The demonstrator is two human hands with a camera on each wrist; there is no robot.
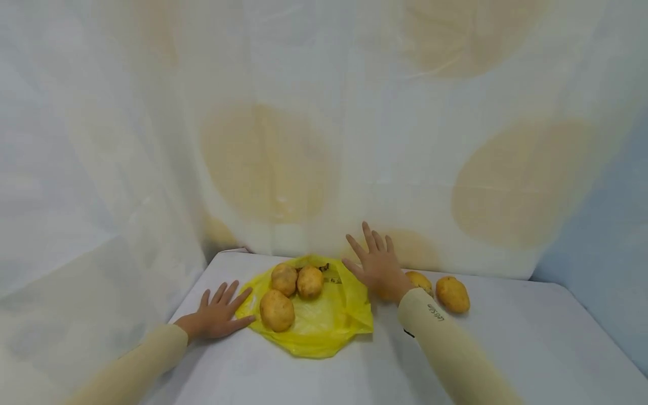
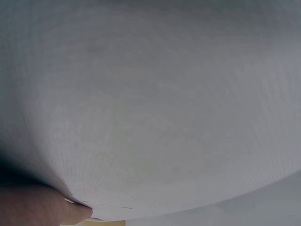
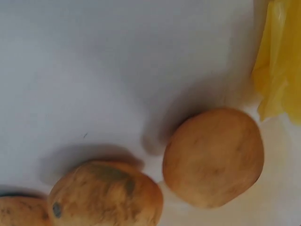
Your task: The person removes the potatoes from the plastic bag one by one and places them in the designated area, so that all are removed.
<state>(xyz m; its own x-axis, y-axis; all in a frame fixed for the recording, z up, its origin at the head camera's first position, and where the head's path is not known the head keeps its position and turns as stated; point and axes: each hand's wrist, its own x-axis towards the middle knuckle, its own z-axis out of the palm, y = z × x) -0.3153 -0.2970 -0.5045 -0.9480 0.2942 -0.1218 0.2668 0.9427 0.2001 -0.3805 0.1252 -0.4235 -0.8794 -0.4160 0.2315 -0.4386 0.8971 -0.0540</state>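
A yellow plastic bag (image 1: 324,332) lies spread on the table, with three potatoes (image 1: 277,311) resting on its left part. My left hand (image 1: 217,316) rests palm down on the table at the bag's left edge, fingers spread; its thumb and index fingertips are at the plastic. My right hand (image 1: 378,269) is held over the bag's right side with spread, straight fingers and nothing in it. Below and right of it are three more potatoes; the nearest potato (image 3: 214,157) is mostly hidden by that hand in the head view. The others are a blemished potato (image 3: 106,195) and a rightmost potato (image 1: 453,295).
The table (image 1: 516,337) has a white cover. Behind it hangs a white curtain (image 1: 395,140) with tan spots, and similar sheets close in the left and right sides. In the left wrist view the pale surface (image 2: 164,117) fills nearly everything.
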